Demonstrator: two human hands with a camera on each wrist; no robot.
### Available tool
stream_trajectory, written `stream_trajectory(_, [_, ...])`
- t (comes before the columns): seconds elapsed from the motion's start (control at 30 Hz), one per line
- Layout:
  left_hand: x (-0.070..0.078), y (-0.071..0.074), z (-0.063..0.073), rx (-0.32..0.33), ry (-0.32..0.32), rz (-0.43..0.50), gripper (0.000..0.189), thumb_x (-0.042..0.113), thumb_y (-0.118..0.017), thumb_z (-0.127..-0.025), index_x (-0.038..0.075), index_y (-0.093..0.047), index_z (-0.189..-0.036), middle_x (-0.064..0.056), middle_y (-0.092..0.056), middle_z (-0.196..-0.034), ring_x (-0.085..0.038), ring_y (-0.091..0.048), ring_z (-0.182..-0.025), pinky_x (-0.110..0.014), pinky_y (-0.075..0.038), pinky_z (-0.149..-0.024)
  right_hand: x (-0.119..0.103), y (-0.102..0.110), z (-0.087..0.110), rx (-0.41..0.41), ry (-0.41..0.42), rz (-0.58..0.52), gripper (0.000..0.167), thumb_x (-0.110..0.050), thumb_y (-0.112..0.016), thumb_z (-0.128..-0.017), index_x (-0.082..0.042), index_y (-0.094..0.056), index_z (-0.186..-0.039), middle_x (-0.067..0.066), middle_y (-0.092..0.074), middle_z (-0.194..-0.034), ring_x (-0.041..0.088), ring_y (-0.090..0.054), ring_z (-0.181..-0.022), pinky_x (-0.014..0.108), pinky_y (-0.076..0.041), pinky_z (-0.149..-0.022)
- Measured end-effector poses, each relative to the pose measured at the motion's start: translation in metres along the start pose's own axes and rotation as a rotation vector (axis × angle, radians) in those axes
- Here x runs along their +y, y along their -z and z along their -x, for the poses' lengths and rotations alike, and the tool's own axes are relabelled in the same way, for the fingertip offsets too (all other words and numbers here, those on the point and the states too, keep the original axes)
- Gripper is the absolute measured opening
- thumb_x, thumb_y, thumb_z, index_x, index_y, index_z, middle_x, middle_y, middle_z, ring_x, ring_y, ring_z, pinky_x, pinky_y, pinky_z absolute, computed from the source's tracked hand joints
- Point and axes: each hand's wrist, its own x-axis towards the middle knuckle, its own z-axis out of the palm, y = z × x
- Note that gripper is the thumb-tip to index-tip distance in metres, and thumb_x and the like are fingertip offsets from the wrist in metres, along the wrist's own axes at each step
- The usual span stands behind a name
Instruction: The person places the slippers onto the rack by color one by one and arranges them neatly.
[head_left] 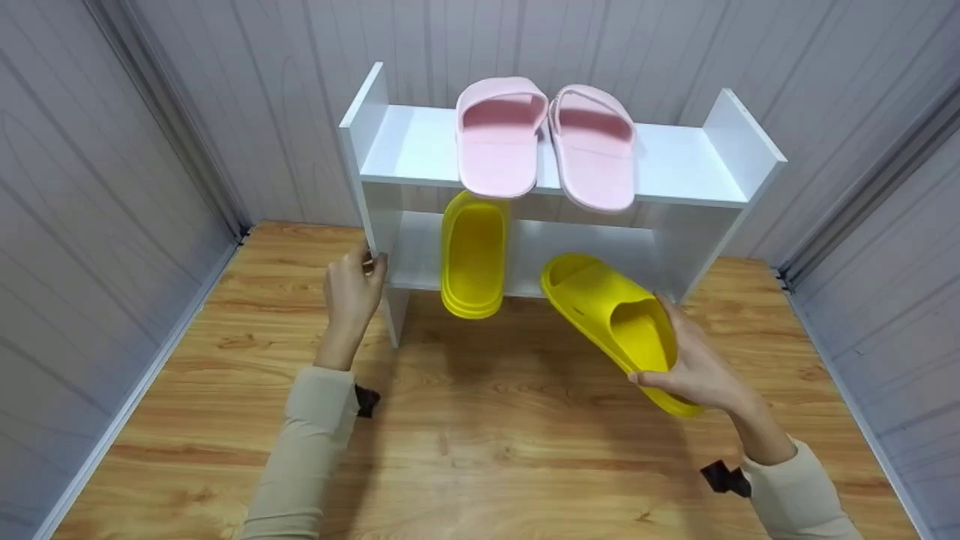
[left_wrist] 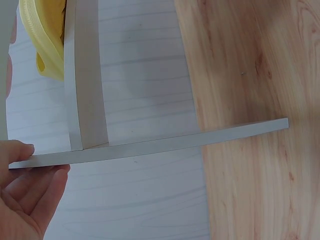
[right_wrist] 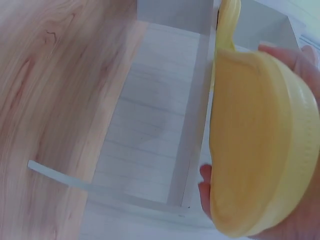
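My right hand point(head_left: 705, 367) grips a yellow slipper point(head_left: 592, 300) by its heel end, thumb on one side and fingers on the other. The slipper slants, its toe over the front edge of the middle shelf point(head_left: 592, 244); the right wrist view shows its sole point(right_wrist: 250, 140). With my left hand point(head_left: 354, 289) I pinch the front edge of the rack's left side panel point(left_wrist: 150, 149), thumb inside and fingers outside. Another yellow slipper point(head_left: 474, 259) lies on the middle shelf toward the left, heel jutting past the edge.
Two pink slippers point(head_left: 501, 142) sit side by side on the top shelf point(head_left: 420, 146) of the white rack, heels overhanging its front. The rack stands on a wood-look floor point(head_left: 480, 450) against the back panel wall point(head_left: 300, 112). Walls also rise at left and right.
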Motion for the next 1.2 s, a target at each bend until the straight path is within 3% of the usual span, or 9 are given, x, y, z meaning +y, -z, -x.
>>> stream_trajectory(0.3, [0.000,0.000,0.000,0.020,0.009,-0.006,0.019,0.005,-0.059,-0.081,-0.008,-0.062,-0.094,-0.023,-0.062,-0.088,-0.031,-0.063,-0.073,-0.040,-0.051,-0.060,0.003,-0.005,-0.016,0.130,0.047,0.023,0.096,-0.027,-0.079,-0.059,-0.006,-0.025,-0.135,0.010,-0.047,-0.112,0.024,-0.044,-0.090,0.043,-0.035,-0.070])
stream_trajectory(0.6, [0.000,0.000,-0.001,0.011,0.017,-0.006,0.019,0.004,-0.058,-0.081,-0.007,-0.063,-0.096,-0.023,-0.062,-0.088,-0.031,-0.063,-0.073,-0.039,-0.051,-0.061,0.003,-0.006,-0.029,0.142,-0.035,0.130,0.099,-0.034,-0.076,-0.064,0.001,-0.018,-0.136,0.021,-0.045,-0.114,0.033,-0.043,-0.089,0.048,-0.032,-0.074])
stream_trajectory(0.83, [0.001,0.001,0.000,0.005,0.009,-0.003,0.020,0.004,-0.058,-0.082,-0.007,-0.062,-0.098,-0.023,-0.062,-0.089,-0.032,-0.063,-0.074,-0.039,-0.051,-0.061,0.003,-0.005,-0.042,0.175,0.000,0.142,0.086,-0.032,-0.076,-0.063,0.000,-0.031,-0.128,0.016,-0.051,-0.100,0.028,-0.047,-0.080,0.042,-0.039,-0.066])
stream_trajectory(1.07, [0.001,0.001,0.000,-0.050,0.001,0.021,0.025,0.003,-0.056,-0.083,-0.010,-0.058,-0.104,-0.025,-0.060,-0.093,-0.034,-0.062,-0.077,-0.037,-0.051,-0.061,0.002,-0.006,-0.049,0.184,-0.029,0.181,0.086,-0.035,-0.073,-0.065,0.000,-0.029,-0.130,0.018,-0.049,-0.105,0.034,-0.045,-0.090,0.053,-0.033,-0.076])
stream_trajectory(1.2, [0.001,0.001,0.000,-0.036,0.018,0.014,0.023,0.003,-0.057,-0.082,-0.009,-0.060,-0.102,-0.024,-0.061,-0.092,-0.033,-0.062,-0.077,-0.038,-0.051,-0.062,0.004,-0.007,-0.055,0.211,0.010,0.178,0.080,-0.033,-0.075,-0.064,-0.002,-0.034,-0.125,0.015,-0.050,-0.102,0.030,-0.045,-0.087,0.049,-0.036,-0.074])
